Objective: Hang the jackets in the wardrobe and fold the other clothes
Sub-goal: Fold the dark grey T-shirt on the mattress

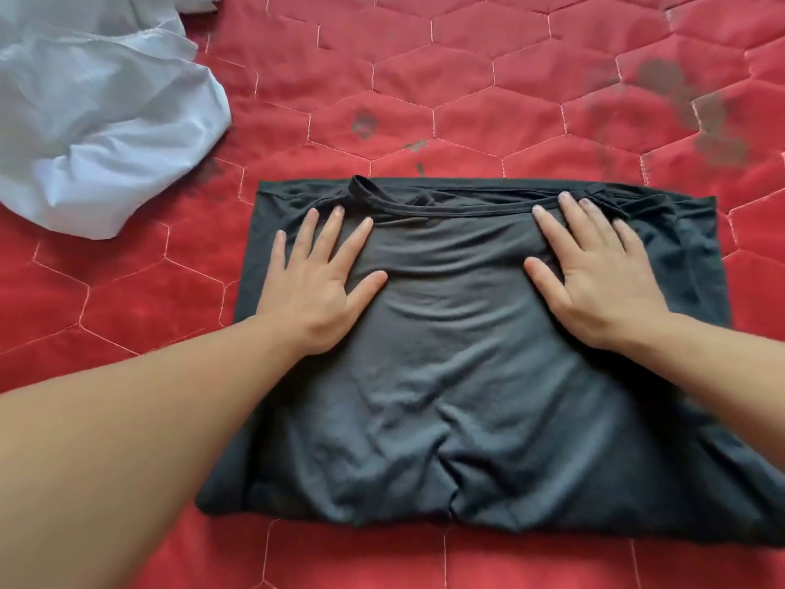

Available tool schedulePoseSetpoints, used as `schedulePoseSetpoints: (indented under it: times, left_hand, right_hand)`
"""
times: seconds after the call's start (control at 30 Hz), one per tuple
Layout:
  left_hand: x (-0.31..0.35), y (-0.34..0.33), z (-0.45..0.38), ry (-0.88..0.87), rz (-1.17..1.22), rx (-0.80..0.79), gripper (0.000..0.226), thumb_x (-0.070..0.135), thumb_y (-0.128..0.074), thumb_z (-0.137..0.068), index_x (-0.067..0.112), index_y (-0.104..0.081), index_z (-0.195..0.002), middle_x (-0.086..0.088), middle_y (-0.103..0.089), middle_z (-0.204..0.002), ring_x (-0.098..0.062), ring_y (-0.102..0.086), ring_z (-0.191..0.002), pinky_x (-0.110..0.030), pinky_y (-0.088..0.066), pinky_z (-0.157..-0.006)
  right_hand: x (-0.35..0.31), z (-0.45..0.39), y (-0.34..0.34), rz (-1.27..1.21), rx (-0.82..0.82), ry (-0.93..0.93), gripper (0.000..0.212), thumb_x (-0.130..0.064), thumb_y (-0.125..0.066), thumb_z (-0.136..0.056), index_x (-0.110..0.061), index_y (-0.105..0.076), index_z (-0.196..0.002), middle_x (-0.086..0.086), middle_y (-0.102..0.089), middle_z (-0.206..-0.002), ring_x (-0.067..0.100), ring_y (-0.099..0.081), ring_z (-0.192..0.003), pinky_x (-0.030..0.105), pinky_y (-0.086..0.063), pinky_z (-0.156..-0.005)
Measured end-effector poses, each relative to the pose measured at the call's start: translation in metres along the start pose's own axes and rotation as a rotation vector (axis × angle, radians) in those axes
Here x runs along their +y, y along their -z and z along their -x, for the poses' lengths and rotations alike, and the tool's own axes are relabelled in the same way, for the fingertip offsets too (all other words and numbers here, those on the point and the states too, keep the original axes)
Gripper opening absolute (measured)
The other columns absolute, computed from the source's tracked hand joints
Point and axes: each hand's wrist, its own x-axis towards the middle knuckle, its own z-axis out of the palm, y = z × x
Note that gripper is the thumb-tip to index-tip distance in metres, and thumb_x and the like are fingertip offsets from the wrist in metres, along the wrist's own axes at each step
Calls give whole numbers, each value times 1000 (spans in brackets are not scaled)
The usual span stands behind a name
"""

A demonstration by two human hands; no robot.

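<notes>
Evenly and softly lit, bright, daylight-like, with no glare. Only faint shadows under the left hand (314,286) and right hand (594,282) on the dark grey T-shirt (446,376). Slightly soft throughout, blurrier toward the corners. Wide-angle stretching at the edges, forearms ballooning and the red quilted bedspread (467,78) seams bending.

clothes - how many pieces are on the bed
2: a dark shirt flat under both hands at centre, and a white garment crumpled at upper left, cut off by the frame; more may lie outside.
</notes>
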Motion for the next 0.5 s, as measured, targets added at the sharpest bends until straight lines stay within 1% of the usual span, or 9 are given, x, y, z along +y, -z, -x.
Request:
schedulePoseSetpoints:
  times: [0.13, 0.2, 0.23, 0.27, 0.33, 0.4, 0.43, 0.47, 0.5]
  left_hand:
    - [-5, 6, -8, -5, 3, 36, 62, 61, -17, -95, 43, -3, -153, 5, 2, -165, -18, 8, -151, -50, 5, -120]
    - [8, 8, 4, -19, 54, 117, 62, 59, -17, -95, 40, -10, -154, 3, -4, -165, -20, 2, -151, -52, 3, -120]
    - [18, 7, 19, -68, 98, 172, 63, 59, -20, -94, 39, -15, -153, 2, -8, -164, -22, -3, -151, -53, 1, -120]
    - [29, 4, 38, -154, 144, 205, 64, 60, -24, -93, 38, -19, -153, 1, -13, -164, -23, -8, -151, -54, -2, -119]
    - [46, -9, 86, -409, 172, 176, 70, 67, -32, -90, 36, -21, -152, -1, -20, -162, -23, -15, -150, -57, -10, -118]
    - [43, -25, 122, -631, 43, 105, 84, 76, -41, -84, 34, -20, -153, -2, -21, -161, -24, -17, -150, -56, -14, -117]
    - [36, -32, 132, -687, -26, 68, 89, 76, -45, -81, 32, -20, -153, -3, -21, -161, -24, -17, -150, -54, -14, -117]
    - [29, -35, 137, -707, -69, 35, 90, 73, -50, -80, 30, -20, -154, -3, -20, -161, -24, -16, -150, -53, -14, -117]
    - [23, -35, 138, -702, -89, 4, 88, 65, -52, -79, 29, -21, -154, -4, -20, -161, -23, -16, -150, -52, -15, -117]
  right_hand:
    - [-1, -11, 6, -26, -16, -20, 74, -57, -11, -87, -27, -15, -154, 3, -7, -163, 19, -6, -150, 43, -6, -119]
    - [-10, -3, 9, -38, 27, -37, 73, -56, -16, -89, -24, -17, -154, 7, -9, -163, 23, -9, -149, 47, -7, -119]
    - [-17, 11, 9, -45, 69, -7, 73, -56, -20, -90, -22, -20, -153, 9, -12, -162, 26, -12, -149, 49, -8, -118]
    - [-26, 30, 7, -60, 103, 61, 72, -56, -25, -90, -20, -25, -152, 11, -16, -161, 28, -16, -148, 51, -10, -117]
    - [-44, 82, -3, -102, 113, 254, 71, -57, -34, -90, -18, -33, -149, 11, -24, -159, 29, -22, -146, 55, -16, -116]
    - [-56, 129, -14, -110, 82, 421, 76, -64, -40, -87, -20, -35, -148, 10, -27, -157, 27, -23, -146, 56, -19, -114]
    - [-58, 143, -19, -94, 62, 478, 80, -69, -42, -85, -20, -35, -148, 10, -29, -157, 27, -24, -146, 56, -19, -114]
    - [-59, 153, -24, -65, 40, 520, 83, -71, -45, -82, -20, -35, -147, 9, -30, -156, 27, -24, -145, 56, -19, -114]
    - [-59, 159, -27, -37, 17, 546, 84, -71, -48, -80, -20, -36, -147, 9, -31, -156, 28, -24, -145, 55, -19, -114]
